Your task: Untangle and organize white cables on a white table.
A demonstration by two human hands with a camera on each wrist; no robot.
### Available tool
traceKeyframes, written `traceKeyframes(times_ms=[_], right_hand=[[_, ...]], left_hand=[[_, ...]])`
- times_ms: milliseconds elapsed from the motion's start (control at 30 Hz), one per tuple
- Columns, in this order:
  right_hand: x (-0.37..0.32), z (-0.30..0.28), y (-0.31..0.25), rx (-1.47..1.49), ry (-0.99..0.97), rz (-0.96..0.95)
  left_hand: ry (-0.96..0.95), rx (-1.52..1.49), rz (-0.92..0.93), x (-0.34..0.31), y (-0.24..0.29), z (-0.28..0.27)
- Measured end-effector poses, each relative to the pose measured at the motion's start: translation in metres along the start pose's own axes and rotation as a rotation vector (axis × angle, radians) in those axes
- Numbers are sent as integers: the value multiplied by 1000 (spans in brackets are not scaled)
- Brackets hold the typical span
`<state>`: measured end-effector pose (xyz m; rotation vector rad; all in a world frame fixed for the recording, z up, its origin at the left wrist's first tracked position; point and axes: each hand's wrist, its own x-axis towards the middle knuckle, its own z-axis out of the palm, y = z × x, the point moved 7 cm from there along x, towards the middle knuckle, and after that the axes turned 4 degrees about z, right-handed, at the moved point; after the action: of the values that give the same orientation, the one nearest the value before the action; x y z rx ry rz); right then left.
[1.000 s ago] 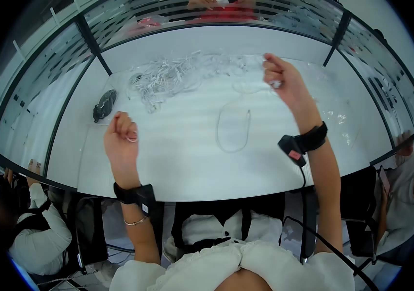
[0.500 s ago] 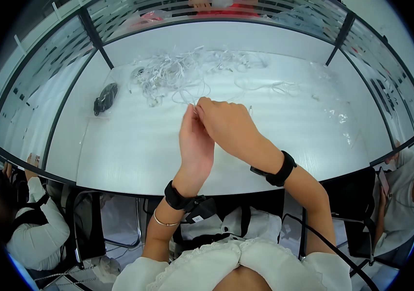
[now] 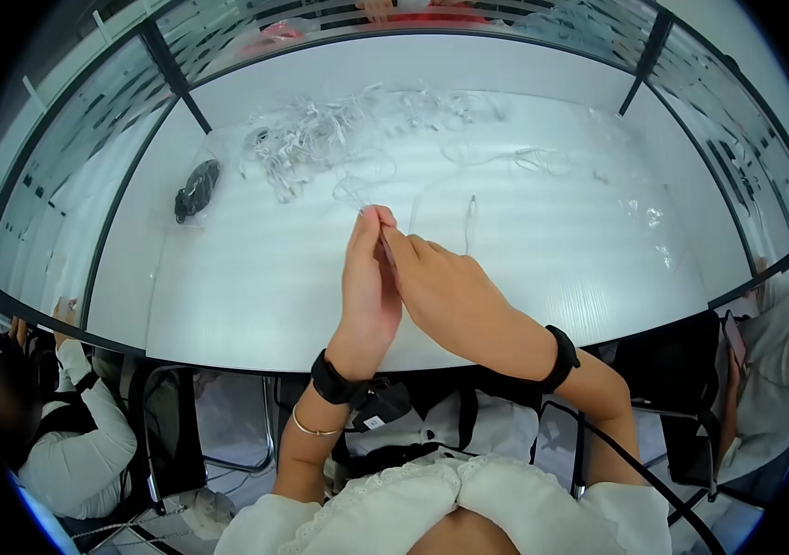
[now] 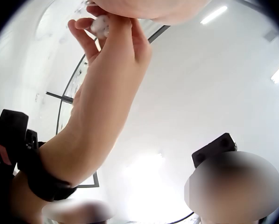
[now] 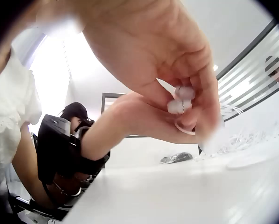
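Observation:
Over the middle of the table, my left hand [image 3: 371, 291] and right hand [image 3: 445, 277] meet at the fingertips in the head view. In the right wrist view, the fingers of my right hand [image 5: 176, 60] curl round white earbuds [image 5: 180, 100]. One white earbud [image 4: 100, 25] also shows among the right fingers in the left wrist view. My left hand [image 5: 148, 119] pinches a thin white cord [image 5: 183, 129], looped by its fingertips. Thin white cord [image 3: 353, 188] lies in loops just beyond the fingertips; the palms hide the rest.
A tangled pile of white cords [image 3: 307, 139] lies at the back left. To its left is a black bundle in clear plastic [image 3: 197, 191]. A cord with a plug end [image 3: 471, 217] lies right of the hands, and a coiled white cord [image 3: 542, 160] farther back. Low white partitions [image 3: 413, 69] enclose the table.
My hands were wide apart, left and right over the table; they came together at the middle and stay joined, slightly nearer to me than half a second ago.

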<state>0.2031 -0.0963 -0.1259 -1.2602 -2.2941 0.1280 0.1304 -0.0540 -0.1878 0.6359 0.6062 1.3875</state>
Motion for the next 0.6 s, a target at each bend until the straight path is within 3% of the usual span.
traceKeyframes(times_ms=[100, 133, 267, 333, 433, 533, 600], right_hand=[[-14, -15, 2, 231, -20, 45], [-17, -20, 7, 234, -11, 40], [-8, -51, 41, 338, -28, 165], [5, -58, 58, 388, 72, 150], [20, -16, 70, 720, -411, 339], [29, 5, 55, 1078, -394, 272], [35, 5, 44, 1431, -325, 304]], left_hand=[[150, 85, -7, 6, 14, -13], [52, 102, 140, 18, 23, -15], [-172, 250, 198, 17, 34, 1], [-220, 265, 75, 10, 31, 8], [-165, 417, -3, -1, 32, 19], [-172, 525, -83, -9, 30, 23], [-290, 577, -152, -18, 20, 30]])
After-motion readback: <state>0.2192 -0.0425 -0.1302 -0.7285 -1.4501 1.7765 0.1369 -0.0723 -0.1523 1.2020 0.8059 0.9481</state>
